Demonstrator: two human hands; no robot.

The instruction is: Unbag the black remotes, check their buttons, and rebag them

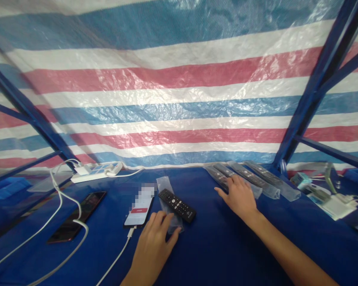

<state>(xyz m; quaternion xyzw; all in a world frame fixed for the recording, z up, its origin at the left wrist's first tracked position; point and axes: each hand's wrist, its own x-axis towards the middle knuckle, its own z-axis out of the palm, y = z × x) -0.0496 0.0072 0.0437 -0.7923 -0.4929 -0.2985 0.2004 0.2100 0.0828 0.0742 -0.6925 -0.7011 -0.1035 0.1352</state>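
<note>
- Left hand (152, 241), grip spread, is at the clear sleeve (164, 183) under the black remote (177, 204).
- Right hand (240, 195), grip spread, is over bagged remotes (250, 176) near the counter's (204, 248) far-right corner.

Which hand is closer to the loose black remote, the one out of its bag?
Left. The left hand is close beside the loose remote; the right hand is farther off, at the bagged remotes.

Blue table (209, 258): remote (177, 204), bagged remotes (250, 176), phones (68, 224), power strip (97, 172).
</note>
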